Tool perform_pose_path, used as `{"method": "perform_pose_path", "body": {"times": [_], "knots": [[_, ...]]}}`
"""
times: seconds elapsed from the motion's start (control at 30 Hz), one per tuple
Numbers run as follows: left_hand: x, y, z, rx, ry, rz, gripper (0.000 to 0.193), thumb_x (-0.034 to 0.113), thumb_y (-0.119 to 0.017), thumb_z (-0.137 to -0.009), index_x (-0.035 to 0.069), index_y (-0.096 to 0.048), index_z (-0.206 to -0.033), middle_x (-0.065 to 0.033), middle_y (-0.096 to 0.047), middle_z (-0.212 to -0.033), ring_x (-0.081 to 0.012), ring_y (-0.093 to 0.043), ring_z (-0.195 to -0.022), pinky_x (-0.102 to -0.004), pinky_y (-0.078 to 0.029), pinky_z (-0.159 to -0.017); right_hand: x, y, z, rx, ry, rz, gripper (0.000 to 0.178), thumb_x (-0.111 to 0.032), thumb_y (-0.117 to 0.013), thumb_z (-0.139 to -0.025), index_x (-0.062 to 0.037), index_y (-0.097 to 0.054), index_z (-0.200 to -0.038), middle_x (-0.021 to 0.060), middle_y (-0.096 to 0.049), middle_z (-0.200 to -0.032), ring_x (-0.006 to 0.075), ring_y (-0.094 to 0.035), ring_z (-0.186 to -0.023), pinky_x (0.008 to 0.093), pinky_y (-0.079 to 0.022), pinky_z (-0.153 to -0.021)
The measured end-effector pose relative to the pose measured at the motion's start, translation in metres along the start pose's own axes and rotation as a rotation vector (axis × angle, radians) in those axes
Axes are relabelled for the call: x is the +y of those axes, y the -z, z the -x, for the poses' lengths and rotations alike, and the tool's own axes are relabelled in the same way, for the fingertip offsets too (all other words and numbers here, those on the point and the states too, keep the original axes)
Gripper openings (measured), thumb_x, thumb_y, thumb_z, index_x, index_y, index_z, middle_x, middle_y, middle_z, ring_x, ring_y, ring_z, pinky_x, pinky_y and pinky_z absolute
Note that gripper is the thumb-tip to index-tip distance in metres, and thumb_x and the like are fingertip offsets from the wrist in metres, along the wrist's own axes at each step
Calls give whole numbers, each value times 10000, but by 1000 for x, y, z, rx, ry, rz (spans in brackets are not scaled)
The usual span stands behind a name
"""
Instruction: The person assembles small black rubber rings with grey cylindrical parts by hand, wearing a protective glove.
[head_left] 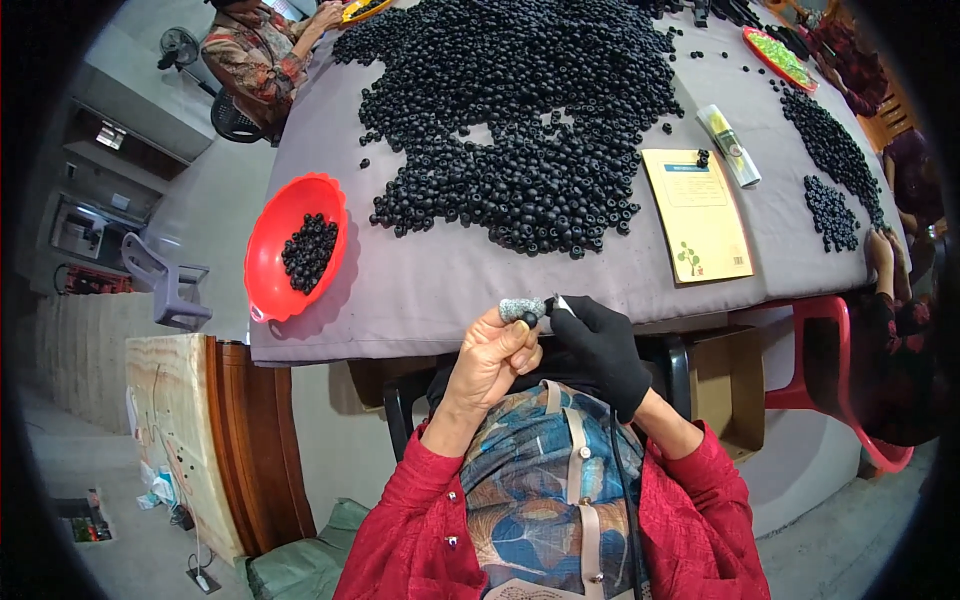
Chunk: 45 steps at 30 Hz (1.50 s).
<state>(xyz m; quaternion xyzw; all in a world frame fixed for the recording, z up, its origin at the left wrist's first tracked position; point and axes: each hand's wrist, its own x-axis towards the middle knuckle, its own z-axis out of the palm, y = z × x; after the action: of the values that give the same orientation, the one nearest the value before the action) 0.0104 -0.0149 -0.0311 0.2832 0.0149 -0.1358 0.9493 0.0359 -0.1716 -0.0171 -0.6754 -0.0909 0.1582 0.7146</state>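
The left hand (490, 365), ungloved, has its thumb and index finger clamped on a small, round, matte black bead (530, 321); the bead sits just above the table's near edge, in front of the wearer. A speckled grey, rough-textured sleeve (517, 309) encases the index finger. The right hand (605, 350), in a smooth black knitted-looking glove, lies close beside it with fingers drawn together; a narrow pale tip (565, 305) projects there, though what the fingers grip cannot be told. Beyond, a broad, irregular heap of glossy black beads (520, 80) covers the soft grey tablecloth (420, 290). At left stands a scalloped red plastic bowl (262, 250) containing further beads; at right lies a flat, rectangular yellow paper booklet (715, 235).
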Motion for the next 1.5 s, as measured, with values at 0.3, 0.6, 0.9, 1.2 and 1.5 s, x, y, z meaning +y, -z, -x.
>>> {"method": "perform_pose_path", "body": {"times": [0.3,0.6,0.9,1.2,1.5], "knots": [[-3,-1,-1,23,27,-64,103,39,-529,-846,36,-588,-930,-13,-496,-638,-73,-401,-497,-213,-321,-464,-6,-4,-11,-162,268,433,296,-82,-618,-741,-53,-559,-1030,90,-575,-885,182,-585,-734,262,-469,-632],[15,7,3,223,10,-74,103,51,-530,-833,10,-571,-918,-57,-543,-654,-81,-417,-475,-225,-345,-457,21,-3,-8,-190,574,424,270,-129,-643,-753,-28,-563,-990,48,-566,-837,168,-554,-704,271,-447,-623],[202,50,20,835,-673,-801,195,10,-637,-730,3,-548,-903,-32,-525,-616,-50,-412,-409,-194,-312,-326,16,-1,-6,-45,-246,-9,263,-200,-556,-826,3,-594,-990,-21,-548,-750,56,-468,-678,222,-396,-610],[145,84,-31,686,-593,-1393,206,74,-622,-744,29,-625,-945,24,-549,-652,-43,-471,-576,-212,-408,-523,19,1,-8,-61,-241,38,263,-206,-564,-825,-1,-589,-988,3,-570,-770,65,-476,-698,229,-406,-635],[67,67,-97,627,-435,-1784,234,154,-681,-677,32,-560,-835,-118,-548,-755,-284,-556,-679,-391,-444,-609,16,-1,-5,-70,-237,56,252,-189,-557,-833,1,-576,-997,26,-577,-771,78,-498,-709,237,-416,-635]]}}
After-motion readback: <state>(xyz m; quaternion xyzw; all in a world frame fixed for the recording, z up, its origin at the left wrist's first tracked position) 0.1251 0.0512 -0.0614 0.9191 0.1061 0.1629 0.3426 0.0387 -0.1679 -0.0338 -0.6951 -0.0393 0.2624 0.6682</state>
